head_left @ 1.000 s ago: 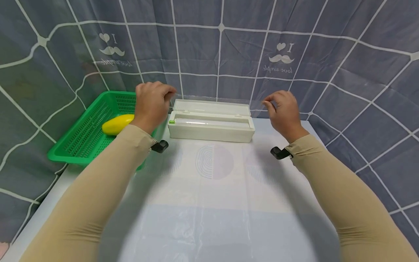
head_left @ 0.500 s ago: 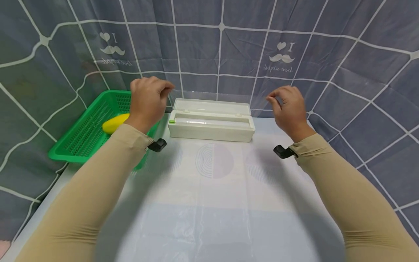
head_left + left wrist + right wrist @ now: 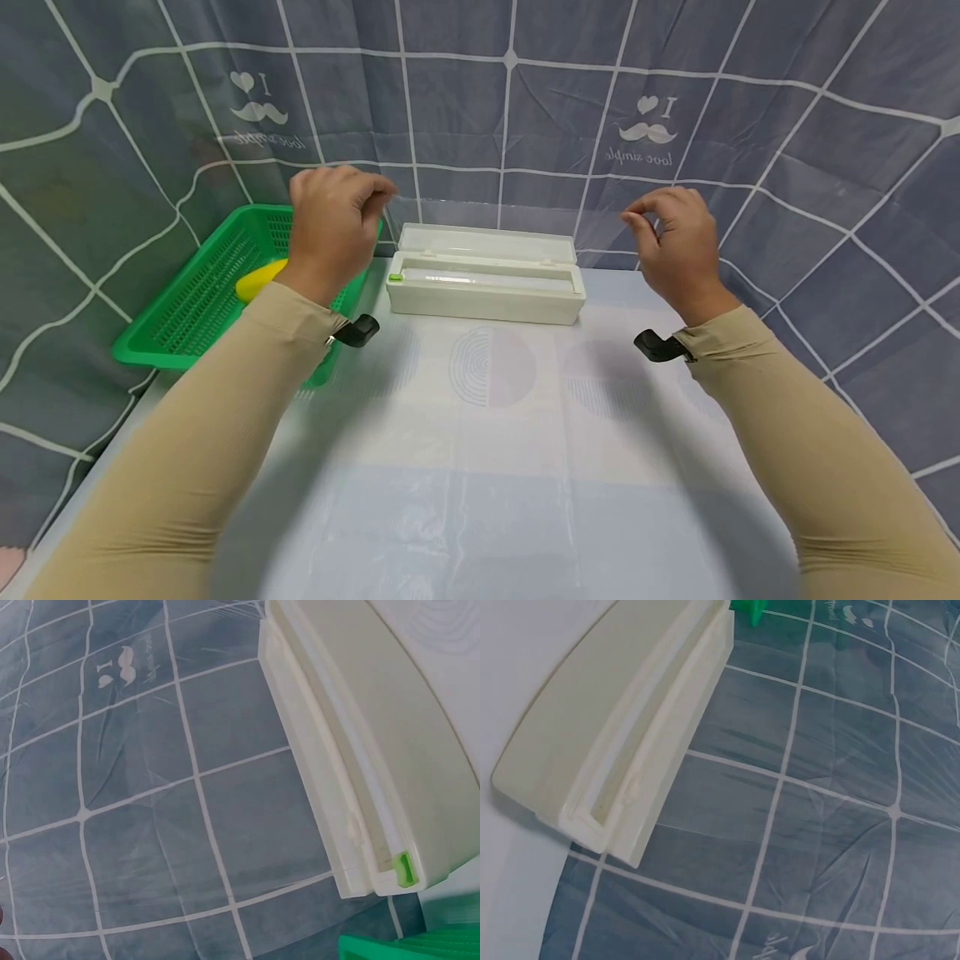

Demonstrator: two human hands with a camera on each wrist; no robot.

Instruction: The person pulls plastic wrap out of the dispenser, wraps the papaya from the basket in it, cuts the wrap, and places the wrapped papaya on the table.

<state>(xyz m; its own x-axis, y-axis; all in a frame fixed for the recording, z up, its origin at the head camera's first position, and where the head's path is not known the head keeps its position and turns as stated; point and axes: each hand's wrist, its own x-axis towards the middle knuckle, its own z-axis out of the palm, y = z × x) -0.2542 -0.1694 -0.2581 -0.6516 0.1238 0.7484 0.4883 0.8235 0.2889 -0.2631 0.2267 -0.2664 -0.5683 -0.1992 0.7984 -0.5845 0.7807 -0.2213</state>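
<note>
A thin clear sheet of plastic wrap (image 3: 510, 218) spans the air between both hands, behind the white wrap dispenser (image 3: 486, 302). My left hand (image 3: 332, 233) pinches its left end, thumb against fingers, above the green basket's right side. At the other end my right hand (image 3: 677, 248) pinches the sheet's right side. The dispenser stands with its lid (image 3: 487, 242) tipped back, the roll of wrap (image 3: 480, 280) showing inside. A small green slider (image 3: 405, 869) sits at the dispenser's left end. Faint wrinkles of the sheet cross the right wrist view.
A green basket (image 3: 141, 353) stands at the table's left, with a yellow rounded thing (image 3: 258, 280) in it, partly hidden by my left arm. A grey gridded curtain (image 3: 465, 108) hangs behind and at both sides. The white patterned tablecloth (image 3: 495, 433) lies in front of the dispenser.
Both hands have risen slightly and moved apart, left hand leftward and right hand rightward. The sheet's upper edge is higher. Dispenser and basket have stayed in place.
</note>
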